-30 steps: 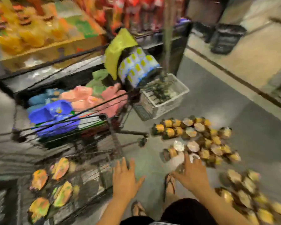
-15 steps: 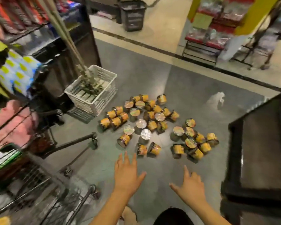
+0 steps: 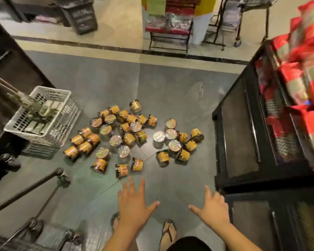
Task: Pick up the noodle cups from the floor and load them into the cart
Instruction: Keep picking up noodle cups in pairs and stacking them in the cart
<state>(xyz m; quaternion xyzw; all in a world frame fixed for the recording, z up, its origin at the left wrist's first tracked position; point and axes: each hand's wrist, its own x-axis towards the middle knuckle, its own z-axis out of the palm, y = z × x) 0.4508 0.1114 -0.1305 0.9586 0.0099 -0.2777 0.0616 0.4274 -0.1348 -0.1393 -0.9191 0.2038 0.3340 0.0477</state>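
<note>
1. Both hands are empty. The left hand (image 3: 132,205) and the right hand (image 3: 214,209) hang over the grey floor with fingers straight and spread, gripping nothing, a little short of the pile.
2. The noodle cups (image 3: 129,138) lie scattered on the floor ahead of the hands. Some stand upright showing foil lids and many are tipped on their sides. A smaller group sits just to the right of the main one.
3. By the look of it, most of the job is left: a few dozen cups are down there and none is in hand. Only the lower frame and a corner of the cart (image 3: 60,175) show at the lower left, so I cannot tell what it holds already.
4. The nearest cup (image 3: 121,170) lies on its side just beyond the left hand's fingertips, and looks the likeliest first pick.
5. A white plastic basket (image 3: 62,105) stands just beside the pile's left edge. A black shelf unit (image 3: 239,133) stacked with red packets (image 3: 306,78) crowds the right hand. A dark bin (image 3: 83,17) and a display stand (image 3: 170,38) sit well apart, across the aisle.
6. The cart's low bar and wheel lie between pile and cart, so each load probably swings left over them.
</note>
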